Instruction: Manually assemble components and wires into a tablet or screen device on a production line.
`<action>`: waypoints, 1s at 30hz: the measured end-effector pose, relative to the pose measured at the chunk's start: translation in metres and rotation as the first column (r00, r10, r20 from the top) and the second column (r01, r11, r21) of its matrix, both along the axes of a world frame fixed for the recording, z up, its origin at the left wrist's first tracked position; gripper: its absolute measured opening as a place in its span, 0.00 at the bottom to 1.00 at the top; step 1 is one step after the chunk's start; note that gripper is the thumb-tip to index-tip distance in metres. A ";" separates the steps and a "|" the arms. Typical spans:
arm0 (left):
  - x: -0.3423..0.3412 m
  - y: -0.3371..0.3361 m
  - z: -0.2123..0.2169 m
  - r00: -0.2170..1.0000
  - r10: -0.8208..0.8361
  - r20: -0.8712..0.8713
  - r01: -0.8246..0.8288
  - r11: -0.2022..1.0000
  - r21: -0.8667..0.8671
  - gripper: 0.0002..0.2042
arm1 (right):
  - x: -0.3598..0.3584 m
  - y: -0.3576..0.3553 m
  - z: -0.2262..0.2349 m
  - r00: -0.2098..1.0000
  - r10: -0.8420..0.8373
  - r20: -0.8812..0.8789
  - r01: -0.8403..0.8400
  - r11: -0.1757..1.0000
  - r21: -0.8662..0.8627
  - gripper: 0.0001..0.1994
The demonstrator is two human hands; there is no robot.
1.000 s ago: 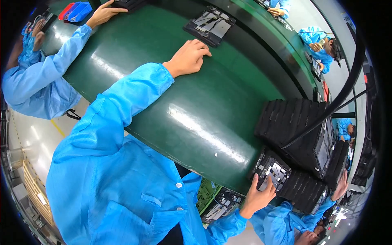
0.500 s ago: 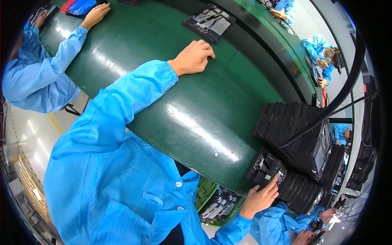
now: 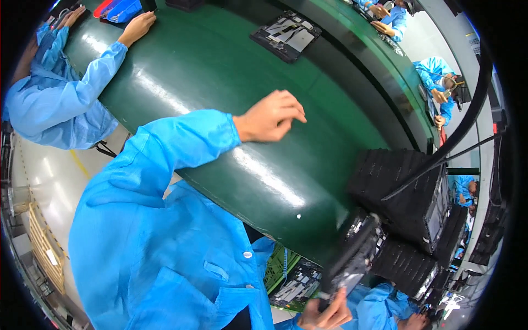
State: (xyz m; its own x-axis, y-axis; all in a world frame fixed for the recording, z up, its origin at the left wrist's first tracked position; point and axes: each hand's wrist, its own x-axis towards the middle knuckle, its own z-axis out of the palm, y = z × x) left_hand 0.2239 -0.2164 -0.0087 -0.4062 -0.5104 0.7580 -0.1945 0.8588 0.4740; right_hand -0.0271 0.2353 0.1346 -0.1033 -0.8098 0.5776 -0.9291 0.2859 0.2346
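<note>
My right hand (image 3: 327,314) grips the near end of a flat black tablet (image 3: 352,264). The tablet is tilted up at the table's right edge, smeared by motion, with bare inner parts showing. Over the green table (image 3: 220,71) hovers my left hand (image 3: 272,116), empty, its fingers loosely bent and apart. Beyond it lies an opened tablet (image 3: 287,36) with silver and black inner parts. Right of the held tablet, black foam-like slabs (image 3: 385,173) stand packed in a row, and a lower group (image 3: 404,264) sits nearer me.
Below the table edge, a green crate (image 3: 275,269) holds opened tablets (image 3: 300,281). A thick black cable (image 3: 467,118) arcs across the right side. At the far left, a co-worker's hand (image 3: 140,27) rests near a blue bin (image 3: 122,10). Other co-workers sit at the right.
My right hand has lifted the tablet from beside the black slabs and drawn it toward me, tilting it. My left hand has moved nearer and slightly right. The view has shifted a little.
</note>
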 end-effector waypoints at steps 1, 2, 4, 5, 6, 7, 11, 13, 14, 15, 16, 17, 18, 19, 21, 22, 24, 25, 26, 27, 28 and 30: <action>-0.007 0.016 0.006 0.997 -0.068 -0.039 0.072 0.992 0.108 0.14 | 0.006 0.000 -0.003 0.990 0.140 -0.001 -0.140 0.990 0.013 0.22; -0.010 0.035 0.012 0.990 -0.120 -0.079 0.134 0.968 0.213 0.14 | 0.013 -0.007 -0.007 0.958 0.287 0.006 -0.287 0.958 0.023 0.18; -0.010 0.066 0.015 0.970 -0.188 -0.153 0.232 0.899 0.372 0.17 | 0.022 -0.038 -0.043 0.890 0.454 0.033 -0.449 0.888 -0.103 0.11; -0.013 0.080 0.013 0.963 -0.200 -0.183 0.260 0.866 0.426 0.18 | 0.028 -0.049 -0.052 0.870 0.481 0.106 -0.481 0.876 -0.029 0.12; -0.018 0.091 0.010 0.953 -0.210 -0.220 0.293 0.828 0.478 0.21 | 0.034 -0.063 -0.059 0.849 0.500 0.174 -0.514 0.856 0.048 0.14; -0.020 0.101 0.008 0.955 -0.189 -0.230 0.284 0.804 0.522 0.21 | 0.041 -0.078 -0.076 0.837 0.491 0.244 -0.513 0.858 0.035 0.16; -0.018 0.097 -0.001 0.979 -0.096 -0.179 0.185 0.783 0.593 0.22 | 0.064 -0.125 -0.088 0.616 0.341 0.710 -0.623 0.763 0.174 0.33; -0.009 0.094 0.000 0.982 -0.046 -0.184 0.157 0.742 0.652 0.22 | 0.062 -0.140 -0.065 0.512 0.307 0.802 -0.694 0.698 0.176 0.38; -0.006 0.094 0.000 0.983 -0.038 -0.180 0.148 0.744 0.651 0.22 | 0.057 -0.148 -0.054 0.381 0.284 0.880 -0.722 0.685 0.092 0.41; -0.004 0.095 -0.001 0.981 -0.004 -0.196 0.140 0.715 0.685 0.23 | 0.051 -0.156 -0.050 0.242 0.254 0.937 -0.736 0.677 0.007 0.46; -0.003 0.100 -0.001 0.977 0.025 -0.211 0.138 0.680 0.720 0.23 | 0.046 -0.164 -0.059 0.239 0.250 0.938 -0.735 0.678 0.007 0.46; -0.003 0.105 0.001 0.978 0.021 -0.208 0.139 0.678 0.722 0.23 | 0.041 -0.173 -0.077 0.065 0.207 0.976 -0.586 0.800 -0.130 0.45; -0.001 0.112 0.007 0.958 0.050 -0.284 0.199 0.599 0.776 0.23 | 0.038 -0.184 -0.091 -0.125 0.195 0.973 -0.400 0.887 -0.230 0.45; -0.003 0.117 0.009 0.930 0.081 -0.359 0.269 0.515 0.814 0.24 | 0.039 -0.195 -0.096 -0.130 0.192 0.973 -0.400 0.887 -0.229 0.45; -0.009 0.122 0.005 0.901 0.125 -0.416 0.299 0.517 0.802 0.24 | 0.048 -0.222 -0.100 -0.125 0.120 0.985 -0.221 0.965 -0.145 0.36; -0.012 0.122 0.003 0.865 0.163 -0.475 0.339 0.509 0.791 0.24 | 0.060 -0.228 -0.094 -0.102 0.080 0.992 -0.222 0.970 -0.101 0.33; -0.014 0.123 0.002 0.860 0.184 -0.475 0.337 0.494 0.801 0.24 | 0.073 -0.231 -0.107 0.059 0.042 0.997 -0.262 0.965 -0.026 0.33; -0.016 0.124 -0.001 0.854 0.183 -0.487 0.339 0.513 0.788 0.24 | 0.081 -0.228 -0.113 0.160 0.078 0.984 -0.273 0.962 -0.032 0.33; -0.016 0.124 -0.003 0.848 0.180 -0.498 0.342 0.533 0.774 0.24 | 0.080 -0.228 -0.112 0.155 0.079 0.985 -0.275 0.961 -0.034 0.33; -0.017 0.121 -0.007 0.835 0.193 -0.515 0.351 0.533 0.770 0.23 | 0.079 -0.230 -0.108 0.110 0.112 0.988 -0.277 0.958 -0.078 0.33; -0.018 0.122 -0.006 0.838 0.196 -0.509 0.347 0.528 0.775 0.23 | 0.079 -0.227 -0.106 0.065 0.137 0.988 -0.274 0.955 -0.115 0.33; -0.020 0.120 -0.001 0.833 0.148 -0.532 0.417 0.462 0.782 0.23 | 0.077 -0.228 -0.109 0.100 0.133 0.986 -0.277 0.956 -0.101 0.33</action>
